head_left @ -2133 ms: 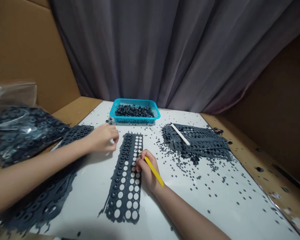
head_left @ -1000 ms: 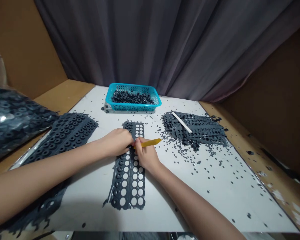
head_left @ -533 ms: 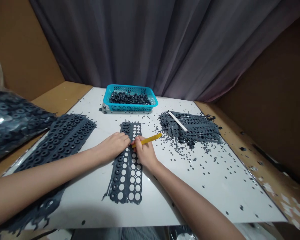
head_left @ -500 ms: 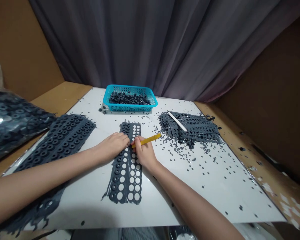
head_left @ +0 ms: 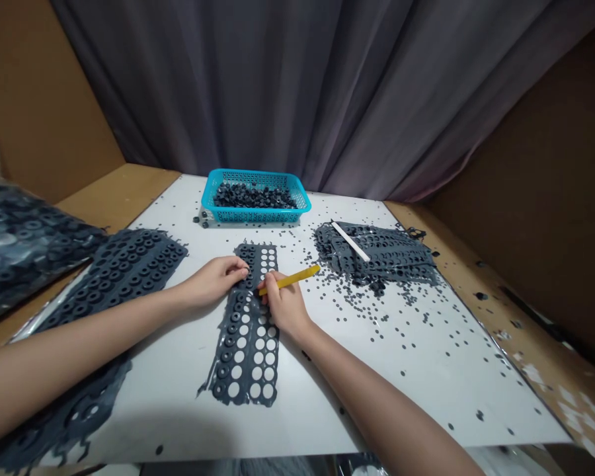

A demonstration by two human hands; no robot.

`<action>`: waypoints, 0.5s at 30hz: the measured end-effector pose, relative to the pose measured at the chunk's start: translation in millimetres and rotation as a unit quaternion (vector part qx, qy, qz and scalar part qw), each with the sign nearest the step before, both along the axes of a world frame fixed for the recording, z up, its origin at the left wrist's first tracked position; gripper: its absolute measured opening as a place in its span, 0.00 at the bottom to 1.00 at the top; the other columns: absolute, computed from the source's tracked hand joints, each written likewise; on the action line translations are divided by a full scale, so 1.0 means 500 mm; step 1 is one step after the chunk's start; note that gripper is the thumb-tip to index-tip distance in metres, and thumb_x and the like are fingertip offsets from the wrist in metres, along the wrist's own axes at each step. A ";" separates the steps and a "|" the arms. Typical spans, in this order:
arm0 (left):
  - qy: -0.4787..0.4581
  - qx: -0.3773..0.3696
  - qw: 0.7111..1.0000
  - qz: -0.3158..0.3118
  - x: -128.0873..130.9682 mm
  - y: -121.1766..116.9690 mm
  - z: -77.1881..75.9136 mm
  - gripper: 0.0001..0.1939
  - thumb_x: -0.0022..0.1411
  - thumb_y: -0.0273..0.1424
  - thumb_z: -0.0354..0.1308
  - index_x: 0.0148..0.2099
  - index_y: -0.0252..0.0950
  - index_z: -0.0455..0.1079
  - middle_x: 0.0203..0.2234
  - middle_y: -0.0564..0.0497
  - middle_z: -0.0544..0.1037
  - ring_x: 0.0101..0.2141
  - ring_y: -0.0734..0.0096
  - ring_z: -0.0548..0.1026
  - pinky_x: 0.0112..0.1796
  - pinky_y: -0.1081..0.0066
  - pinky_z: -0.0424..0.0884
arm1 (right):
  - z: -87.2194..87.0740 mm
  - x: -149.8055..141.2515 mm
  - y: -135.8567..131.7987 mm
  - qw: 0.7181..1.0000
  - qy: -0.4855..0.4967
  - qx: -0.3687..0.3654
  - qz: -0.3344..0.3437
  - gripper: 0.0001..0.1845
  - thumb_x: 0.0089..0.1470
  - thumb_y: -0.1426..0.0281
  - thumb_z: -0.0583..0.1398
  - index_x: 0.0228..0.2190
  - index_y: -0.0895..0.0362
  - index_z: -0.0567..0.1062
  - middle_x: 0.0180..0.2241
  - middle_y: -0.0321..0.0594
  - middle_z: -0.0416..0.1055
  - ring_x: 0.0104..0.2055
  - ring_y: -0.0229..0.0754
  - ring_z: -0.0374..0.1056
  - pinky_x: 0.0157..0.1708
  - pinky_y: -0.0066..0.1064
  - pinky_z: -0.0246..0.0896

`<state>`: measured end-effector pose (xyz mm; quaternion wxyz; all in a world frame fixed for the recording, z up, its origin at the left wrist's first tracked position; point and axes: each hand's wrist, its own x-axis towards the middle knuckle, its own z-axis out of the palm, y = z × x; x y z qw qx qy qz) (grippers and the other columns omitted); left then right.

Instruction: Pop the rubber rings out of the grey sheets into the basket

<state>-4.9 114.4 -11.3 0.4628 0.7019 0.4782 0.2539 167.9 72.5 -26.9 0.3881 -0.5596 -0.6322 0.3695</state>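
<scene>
Left hand drew toward left edge of strip.

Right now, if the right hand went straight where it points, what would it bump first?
Probably the left hand, at the left side of the dark perforated strip, though depth is unclear.

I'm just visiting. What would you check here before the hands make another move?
1. Yellow tool held firmly enough: right hand grips it; firmness cannot tell.
2. Tool tip touching the middle strip: it points down at it; contact cannot tell.
3. Left hand at the strip: ok, fingertips by its left edge.
4. Strip resting on the white sheet: ok.
5. Blue basket upright, small dark pieces inside: ok.
6. Sheet free of loose bits: not ok, dark dots are scattered on the right.
</scene>
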 end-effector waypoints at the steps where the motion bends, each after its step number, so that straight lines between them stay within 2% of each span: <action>1: -0.017 -0.013 1.000 0.009 -0.002 0.004 0.002 0.12 0.58 0.39 0.52 0.33 0.34 0.67 0.28 0.51 0.72 0.31 0.68 0.68 0.34 0.69 0.62 | -0.001 0.001 0.000 1.000 0.002 0.001 0.002 0.20 0.59 0.64 0.46 0.22 0.56 0.69 0.17 0.33 0.64 0.23 0.37 0.63 0.29 0.28 0.57; 3: -0.041 -0.040 0.998 0.026 -0.005 0.007 0.012 0.11 0.57 0.38 0.55 0.33 0.33 0.67 0.26 0.51 0.71 0.29 0.70 0.67 0.32 0.70 0.62 | -0.002 0.004 0.001 1.000 0.016 -0.005 0.007 0.20 0.59 0.64 0.47 0.22 0.56 0.70 0.17 0.33 0.64 0.23 0.36 0.63 0.28 0.27 0.57; 8: -0.105 -0.105 0.988 0.041 -0.002 -0.004 0.041 0.13 0.57 0.36 0.55 0.42 0.34 0.70 0.26 0.52 0.70 0.24 0.76 0.63 0.26 0.73 0.58 | -0.005 0.011 0.006 0.990 0.123 -0.071 0.004 0.18 0.58 0.59 0.49 0.28 0.56 0.72 0.19 0.33 0.65 0.22 0.35 0.62 0.22 0.25 0.57; 11: -0.113 -0.145 0.983 0.022 0.000 -0.003 0.038 0.14 0.58 0.38 0.55 0.41 0.32 0.72 0.26 0.51 0.70 0.22 0.78 0.61 0.24 0.74 0.55 | -0.006 0.010 0.009 0.988 0.130 -0.079 0.004 0.18 0.57 0.58 0.50 0.28 0.56 0.72 0.21 0.34 0.66 0.22 0.35 0.62 0.21 0.24 0.58; 15: -0.145 -0.197 0.969 0.046 -0.003 0.003 0.023 0.15 0.57 0.38 0.56 0.40 0.31 0.73 0.25 0.50 0.70 0.21 0.81 0.60 0.22 0.76 0.52 | -0.006 0.007 0.013 0.994 0.089 -0.067 -0.002 0.18 0.58 0.60 0.49 0.27 0.56 0.72 0.20 0.34 0.66 0.21 0.35 0.62 0.21 0.25 0.59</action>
